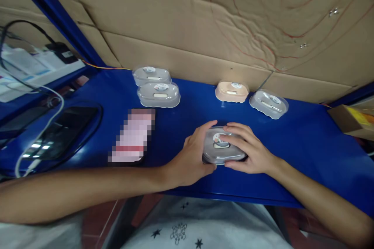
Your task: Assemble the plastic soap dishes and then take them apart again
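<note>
Near the front of the blue table, a small oval grey plastic box with a clear lid (214, 155) lies between my hands. It bears a round printed sticker and a cream-coloured strip in the middle. My left hand (191, 153) grips its left end, thumb at the near side and fingers at the far side. From the right, my right hand (254, 149) grips the other end, with one finger laid over the lid by the sticker. Part of the box's right side is hidden under those fingers.
Similar boxes stand along the back: two grey ones (159, 101) at left, a peach one (231, 92) and another grey one (269, 105) at right. A phone (133, 136) lies left of my hands. Cables and a dark tablet-like device (67, 128) are farther left; a cardboard box (347, 122) is at right.
</note>
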`<state>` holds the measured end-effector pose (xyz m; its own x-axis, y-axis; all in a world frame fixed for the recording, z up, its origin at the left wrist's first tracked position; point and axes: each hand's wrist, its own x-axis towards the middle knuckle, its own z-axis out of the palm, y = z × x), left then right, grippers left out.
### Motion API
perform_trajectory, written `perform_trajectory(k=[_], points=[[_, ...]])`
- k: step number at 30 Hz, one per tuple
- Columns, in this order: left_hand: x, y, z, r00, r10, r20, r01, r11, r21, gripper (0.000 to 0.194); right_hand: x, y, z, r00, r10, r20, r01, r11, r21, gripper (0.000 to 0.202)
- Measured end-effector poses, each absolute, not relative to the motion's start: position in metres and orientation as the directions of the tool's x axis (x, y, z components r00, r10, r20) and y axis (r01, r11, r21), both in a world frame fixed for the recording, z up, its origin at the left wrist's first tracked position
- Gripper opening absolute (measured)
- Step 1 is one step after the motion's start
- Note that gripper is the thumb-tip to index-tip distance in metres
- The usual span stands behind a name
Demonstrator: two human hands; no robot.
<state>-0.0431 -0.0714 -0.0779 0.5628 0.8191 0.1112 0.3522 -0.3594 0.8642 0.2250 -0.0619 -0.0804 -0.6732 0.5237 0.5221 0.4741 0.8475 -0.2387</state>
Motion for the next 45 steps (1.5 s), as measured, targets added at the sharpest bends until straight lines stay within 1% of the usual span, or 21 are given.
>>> perform_trajectory(k=[3, 7, 9, 12, 14, 15, 16, 19, 20, 21, 23, 27, 30, 33, 36, 38, 41, 43, 45], points=[[-0.038, -0.071, -0.077, 0.564, 0.82, 0.099, 0.355, -0.349, 0.867, 0.11, 0.23, -0.06, -0.075, -0.668, 0.527, 0.526, 0.477, 0.845, -0.242, 0.074], [-0.037, -0.072, -0.075, 0.598, 0.792, 0.122, 0.33, -0.382, 0.863, 0.117, 0.24, -0.054, -0.065, -0.689, 0.516, 0.51, 0.42, 0.857, -0.3, 0.073], [-0.037, -0.071, -0.075, 0.615, 0.778, 0.125, 0.327, -0.397, 0.858, 0.122, 0.247, -0.049, -0.061, -0.681, 0.505, 0.53, 0.414, 0.863, -0.289, 0.073], [-0.038, -0.066, -0.078, 0.629, 0.769, 0.114, 0.339, -0.403, 0.85, 0.132, 0.257, -0.045, -0.057, -0.606, 0.526, 0.596, 0.473, 0.842, -0.262, 0.069], [-0.038, -0.064, -0.08, 0.636, 0.762, 0.121, 0.369, -0.438, 0.82, 0.134, 0.263, -0.045, -0.055, -0.542, 0.554, 0.631, 0.538, 0.806, -0.246, 0.067], [-0.038, -0.063, -0.081, 0.656, 0.743, 0.13, 0.39, -0.482, 0.784, 0.128, 0.265, -0.045, -0.055, -0.511, 0.57, 0.644, 0.575, 0.783, -0.237, 0.067], [-0.037, -0.063, -0.081, 0.687, 0.713, 0.141, 0.412, -0.541, 0.733, 0.117, 0.266, -0.045, -0.054, -0.483, 0.585, 0.652, 0.61, 0.759, -0.229, 0.067], [-0.036, -0.065, -0.08, 0.804, 0.572, 0.161, 0.412, -0.732, 0.543, 0.075, 0.264, -0.043, -0.056, -0.433, 0.625, 0.65, 0.671, 0.704, -0.23, 0.067], [-0.036, -0.066, -0.079, 0.835, 0.525, 0.166, 0.388, -0.775, 0.498, 0.067, 0.262, -0.041, -0.058, -0.434, 0.639, 0.635, 0.676, 0.697, -0.24, 0.068], [-0.036, -0.068, -0.079, 0.858, 0.484, 0.173, 0.36, -0.805, 0.471, 0.064, 0.259, -0.039, -0.061, -0.443, 0.653, 0.614, 0.675, 0.694, -0.251, 0.067], [-0.035, -0.07, -0.078, 0.887, 0.424, 0.184, 0.306, -0.838, 0.453, 0.065, 0.252, -0.032, -0.067, -0.484, 0.676, 0.555, 0.664, 0.697, -0.271, 0.063], [-0.035, -0.071, -0.078, 0.89, 0.404, 0.212, 0.276, -0.846, 0.456, 0.064, 0.227, -0.01, -0.079, -0.632, 0.655, 0.414, 0.606, 0.751, -0.263, 0.055], [-0.036, -0.07, -0.079, 0.9, 0.376, 0.22, 0.254, -0.864, 0.434, 0.065, 0.199, 0.019, -0.082, -0.68, 0.643, 0.352, 0.618, 0.761, -0.196, 0.052], [-0.036, -0.069, -0.08, 0.914, 0.346, 0.212, 0.236, -0.878, 0.417, 0.067, 0.168, 0.055, -0.082, -0.662, 0.675, 0.327, 0.677, 0.725, -0.126, 0.051], [-0.037, -0.07, -0.081, 0.91, 0.35, 0.224, 0.231, -0.875, 0.426, 0.069, 0.143, 0.089, -0.084, -0.621, 0.713, 0.327, 0.723, 0.682, -0.115, 0.053], [-0.037, -0.07, -0.082, 0.905, 0.362, 0.224, 0.238, -0.867, 0.437, 0.076, 0.134, 0.105, -0.083, -0.596, 0.734, 0.326, 0.744, 0.657, -0.118, 0.056], [-0.037, -0.07, -0.085, 0.857, 0.468, 0.216, 0.339, -0.828, 0.447, 0.084, 0.138, 0.108, -0.079, -0.581, 0.746, 0.326, 0.751, 0.645, -0.14, 0.062], [-0.036, -0.069, -0.086, 0.801, 0.561, 0.21, 0.431, -0.783, 0.448, 0.085, 0.152, 0.091, -0.072, -0.591, 0.738, 0.325, 0.736, 0.658, -0.157, 0.063], [-0.035, -0.066, -0.085, 0.758, 0.618, 0.209, 0.488, -0.75, 0.446, 0.085, 0.174, 0.06, -0.065, -0.61, 0.717, 0.337, 0.698, 0.688, -0.199, 0.06]])
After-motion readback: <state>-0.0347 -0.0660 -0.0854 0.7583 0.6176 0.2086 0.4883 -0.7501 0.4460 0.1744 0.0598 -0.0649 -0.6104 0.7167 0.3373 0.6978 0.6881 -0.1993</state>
